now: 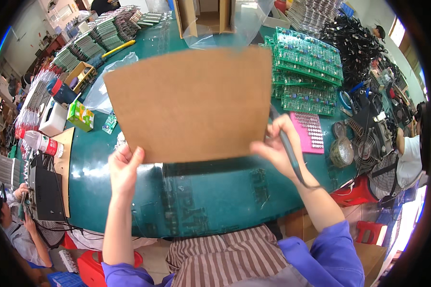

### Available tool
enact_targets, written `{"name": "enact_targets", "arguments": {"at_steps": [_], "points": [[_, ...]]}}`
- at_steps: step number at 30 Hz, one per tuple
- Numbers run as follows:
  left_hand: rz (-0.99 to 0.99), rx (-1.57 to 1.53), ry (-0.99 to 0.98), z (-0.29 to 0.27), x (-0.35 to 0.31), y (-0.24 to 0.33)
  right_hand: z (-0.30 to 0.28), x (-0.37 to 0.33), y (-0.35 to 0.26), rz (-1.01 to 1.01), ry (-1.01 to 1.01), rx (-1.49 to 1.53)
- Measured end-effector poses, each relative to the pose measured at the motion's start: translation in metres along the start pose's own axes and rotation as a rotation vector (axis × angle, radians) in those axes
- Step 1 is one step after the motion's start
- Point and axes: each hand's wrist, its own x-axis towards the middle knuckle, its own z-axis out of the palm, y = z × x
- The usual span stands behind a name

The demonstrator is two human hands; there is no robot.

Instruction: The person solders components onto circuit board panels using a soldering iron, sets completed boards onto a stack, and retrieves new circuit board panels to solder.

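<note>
A flat brown cardboard sheet is held up over the green table, tilted and slightly blurred. My left hand pinches its lower left corner, thumb in front. At the lower right edge, my right hand grips the sheet between thumb and fingers. A dark tool with a cord runs past my right hand and along the wrist; its front end is hidden behind the cardboard, so its kind is unclear. Beside the right hand lies a pink block with rows of small round metal pieces.
Stacked green circuit boards stand behind the pink block. An open cardboard box is at the back. Left are a juice carton, a plastic bottle and a black box. A wire coil and black cables lie right. Co-workers sit at both sides.
</note>
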Motion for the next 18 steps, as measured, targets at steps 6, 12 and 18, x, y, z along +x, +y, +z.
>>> {"name": "enact_targets", "arguments": {"at_steps": [6, 12, 18], "points": [[-0.070, 0.177, 0.076, -0.001, 0.094, 0.051, 0.021, 0.121, 0.038, -0.227, 0.251, -0.269], [-0.207, 0.145, 0.068, -0.010, 0.222, 0.030, 0.004, 0.229, 0.061, -0.340, 0.273, -0.504], [-0.279, 0.232, 0.010, 0.017, 0.260, -0.033, -0.025, 0.248, 0.106, -0.397, 0.228, -0.834]]}}
